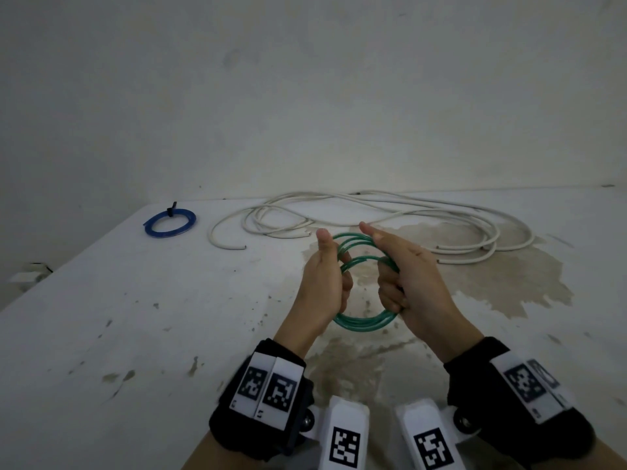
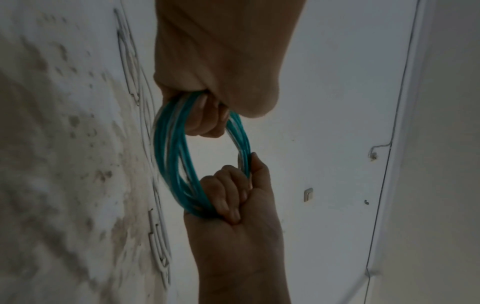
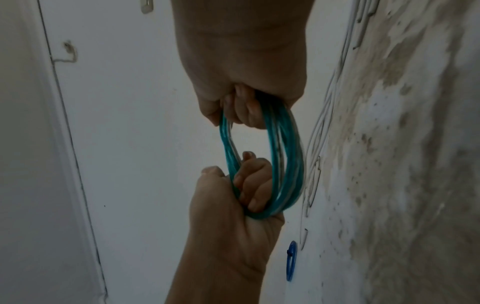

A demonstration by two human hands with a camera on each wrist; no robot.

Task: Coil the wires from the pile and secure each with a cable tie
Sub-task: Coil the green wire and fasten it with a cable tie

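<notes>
Green wire coil (image 1: 363, 321) held up above the desk (image 1: 135, 317), off its surface, between both hands; several loops, bunched. Left hand (image 1: 325, 283) grips the coil's left side, fingers (image 3: 253, 185) curled through the loops and clamped on them, thumb upright. Right hand (image 1: 412, 283) grips the right side, fingers (image 2: 228, 193) curled tight round the strands, thumb pointing up and left. Hands close, not touching; open ring of coil shows between them in both wrist views.

Blue wire coil (image 1: 169, 223) lies flat near the desk's far left corner, bound with a black cable tie (image 1: 171, 210) at its far edge; well apart from the hands. Loose white cable (image 1: 373, 212) sprawls in uneven loops along the far edge. Brownish stain (image 1: 475, 279) on the desk beneath and right of the hands.
</notes>
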